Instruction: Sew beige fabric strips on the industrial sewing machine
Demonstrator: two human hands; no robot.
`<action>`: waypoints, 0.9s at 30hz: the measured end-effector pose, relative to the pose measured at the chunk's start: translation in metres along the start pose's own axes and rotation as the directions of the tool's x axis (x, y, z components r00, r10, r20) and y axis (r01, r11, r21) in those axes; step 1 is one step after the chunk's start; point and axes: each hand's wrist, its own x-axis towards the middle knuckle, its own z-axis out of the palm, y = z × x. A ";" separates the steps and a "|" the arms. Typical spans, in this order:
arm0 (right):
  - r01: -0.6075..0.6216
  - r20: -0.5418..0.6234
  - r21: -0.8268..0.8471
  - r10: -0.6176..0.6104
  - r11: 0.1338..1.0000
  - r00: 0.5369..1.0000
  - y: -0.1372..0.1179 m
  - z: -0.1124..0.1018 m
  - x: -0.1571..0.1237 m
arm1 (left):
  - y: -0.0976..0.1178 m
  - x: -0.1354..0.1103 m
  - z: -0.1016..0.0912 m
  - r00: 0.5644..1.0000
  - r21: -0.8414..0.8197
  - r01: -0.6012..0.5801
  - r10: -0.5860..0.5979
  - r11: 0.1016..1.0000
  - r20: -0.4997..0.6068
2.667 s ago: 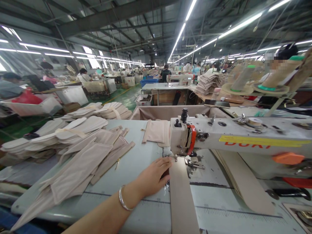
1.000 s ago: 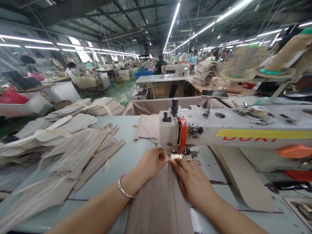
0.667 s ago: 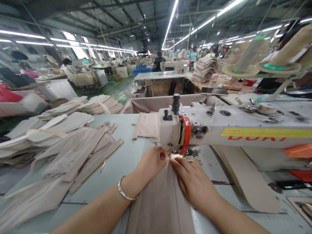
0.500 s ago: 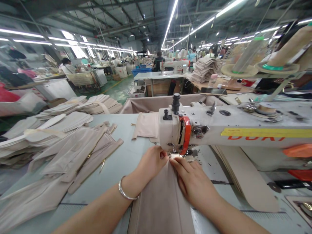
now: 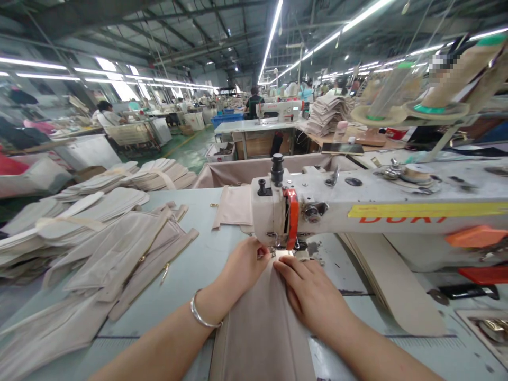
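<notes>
A beige fabric piece [image 5: 262,328] lies on the pale green table [image 5: 198,264], running from the near edge up to the needle of a white sewing machine [image 5: 357,206]. My left hand [image 5: 244,267], with a silver bracelet on its wrist, pinches the fabric's top left corner just under the machine head. My right hand [image 5: 313,293] presses flat on the fabric's right side, its fingertips by the presser foot. Both hands almost touch at the needle.
Stacks of beige cut pieces [image 5: 111,233] cover the table's left half. A finished piece [image 5: 234,206] lies behind the machine head. A long beige strip [image 5: 397,291] lies under the machine arm. Thread cones [image 5: 436,90] stand at the upper right. Other people work at distant tables.
Since the earliest frame a wider fabric piece has been laid under the needle and my right hand has come in. Over the last second both hands have stayed in place; the view shifted slightly.
</notes>
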 end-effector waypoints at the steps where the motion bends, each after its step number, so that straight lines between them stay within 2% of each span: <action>1: -0.004 0.003 0.000 0.004 1.000 1.000 0.000 0.001 0.000 | 0.000 0.000 0.000 1.000 0.002 0.015 -0.015 1.000 0.001; 14: 0.003 -0.022 -0.036 -0.004 0.999 1.000 0.000 0.002 0.000 | -0.005 0.001 0.006 0.999 0.034 0.018 -0.016 0.999 -0.046; 19: -0.007 -0.014 -0.053 0.006 0.999 1.000 -0.001 -0.001 0.001 | -0.003 0.001 0.005 1.000 0.072 0.022 -0.021 0.997 -0.022; 22: -0.006 -0.020 -0.056 0.005 0.998 1.000 -0.001 -0.001 0.001 | 0.003 -0.009 0.000 0.996 0.161 -0.083 0.088 0.983 -0.024; 25: -0.007 -0.015 -0.053 0.007 0.999 1.000 0.000 -0.001 0.000 | 0.008 -0.025 -0.005 0.962 0.253 -0.273 0.262 0.928 0.079; 27: -0.008 -0.008 -0.059 0.008 0.998 1.000 0.000 0.000 0.001 | 0.006 -0.033 -0.006 0.936 0.263 -0.349 0.323 0.899 0.136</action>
